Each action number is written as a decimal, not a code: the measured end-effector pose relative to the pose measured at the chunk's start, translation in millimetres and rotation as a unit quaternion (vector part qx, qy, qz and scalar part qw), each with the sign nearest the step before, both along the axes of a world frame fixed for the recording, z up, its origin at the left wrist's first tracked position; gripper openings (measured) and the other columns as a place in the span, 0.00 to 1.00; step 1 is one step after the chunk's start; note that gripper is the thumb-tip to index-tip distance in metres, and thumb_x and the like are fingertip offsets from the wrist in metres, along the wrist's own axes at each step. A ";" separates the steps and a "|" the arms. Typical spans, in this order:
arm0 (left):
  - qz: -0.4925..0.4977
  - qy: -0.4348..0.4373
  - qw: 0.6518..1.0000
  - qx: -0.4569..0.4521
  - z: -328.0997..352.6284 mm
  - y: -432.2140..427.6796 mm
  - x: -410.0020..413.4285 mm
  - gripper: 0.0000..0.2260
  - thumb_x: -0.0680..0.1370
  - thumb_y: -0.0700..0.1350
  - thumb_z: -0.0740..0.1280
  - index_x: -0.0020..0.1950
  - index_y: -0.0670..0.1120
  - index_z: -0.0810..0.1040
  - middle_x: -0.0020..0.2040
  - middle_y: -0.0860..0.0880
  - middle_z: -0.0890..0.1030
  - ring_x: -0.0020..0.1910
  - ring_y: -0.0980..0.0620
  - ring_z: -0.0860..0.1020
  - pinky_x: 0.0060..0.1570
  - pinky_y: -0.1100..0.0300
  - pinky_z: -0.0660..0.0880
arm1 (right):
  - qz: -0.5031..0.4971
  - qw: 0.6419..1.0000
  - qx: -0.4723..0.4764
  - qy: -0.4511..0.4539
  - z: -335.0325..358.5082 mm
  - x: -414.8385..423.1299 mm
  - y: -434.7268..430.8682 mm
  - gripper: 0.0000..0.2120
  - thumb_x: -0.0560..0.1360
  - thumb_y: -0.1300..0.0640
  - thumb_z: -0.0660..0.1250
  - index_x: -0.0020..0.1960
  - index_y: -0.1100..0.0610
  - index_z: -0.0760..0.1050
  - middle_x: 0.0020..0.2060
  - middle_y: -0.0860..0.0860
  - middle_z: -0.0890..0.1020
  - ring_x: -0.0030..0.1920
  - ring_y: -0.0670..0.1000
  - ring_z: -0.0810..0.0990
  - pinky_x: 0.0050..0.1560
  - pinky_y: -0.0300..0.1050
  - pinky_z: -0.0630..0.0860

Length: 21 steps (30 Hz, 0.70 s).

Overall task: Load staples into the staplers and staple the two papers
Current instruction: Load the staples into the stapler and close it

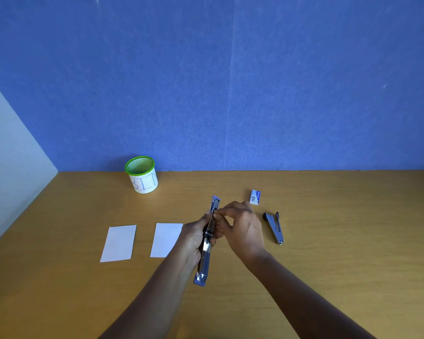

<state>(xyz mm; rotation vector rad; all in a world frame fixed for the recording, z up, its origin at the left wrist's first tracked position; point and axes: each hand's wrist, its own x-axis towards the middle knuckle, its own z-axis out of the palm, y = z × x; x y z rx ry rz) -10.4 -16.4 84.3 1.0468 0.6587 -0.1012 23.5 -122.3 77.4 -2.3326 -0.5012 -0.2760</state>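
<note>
Two hands worked the opened stapler (205, 255), swung out flat. The left hand (194, 237) gripped its middle. The right hand (242, 228) had its fingertips pinched narrow at the channel, and whether they held a strip was too small to tell. Staples should seat squarely, legs down. Right of the opened stapler lay the second stapler (274, 227) and the staple box (255, 197). Left of it lay two papers (119, 243).

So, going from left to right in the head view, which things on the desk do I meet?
Left paper → right paper → opened stapler → staple box → second stapler.
</note>
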 end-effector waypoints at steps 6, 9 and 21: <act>0.011 0.004 1.000 -0.001 -2.6 2.6 1.0 0.13 0.77 0.46 0.66 0.36 0.40 0.78 0.22 0.50 0.75 0.19 0.55 0.72 0.18 0.68 0.66 | 0.032 0.994 -0.051 -0.094 -2.8 -13.0 -1.3 0.09 0.75 0.54 0.65 0.50 0.54 0.83 0.43 0.48 0.81 0.49 0.50 0.76 0.32 0.40 0.73; 0.009 0.004 1.000 0.007 -3.8 3.6 0.2 0.13 0.76 0.47 0.67 0.36 0.41 0.79 0.23 0.50 0.75 0.19 0.55 0.71 0.19 0.68 0.66 | 0.030 0.986 -0.090 -0.141 -3.2 -16.1 -1.5 0.07 0.73 0.55 0.68 0.48 0.55 0.83 0.41 0.49 0.81 0.46 0.51 0.79 0.28 0.38 0.74; -0.026 -0.015 0.999 0.018 -4.0 3.1 -2.0 0.13 0.78 0.50 0.63 0.42 0.43 0.81 0.31 0.47 0.82 0.24 0.55 0.77 0.21 0.68 0.67 | -0.080 0.857 0.352 0.368 13.9 -0.9 7.6 0.04 0.71 0.61 0.71 0.43 0.56 0.78 0.36 0.51 0.81 0.34 0.46 0.79 0.40 0.40 0.76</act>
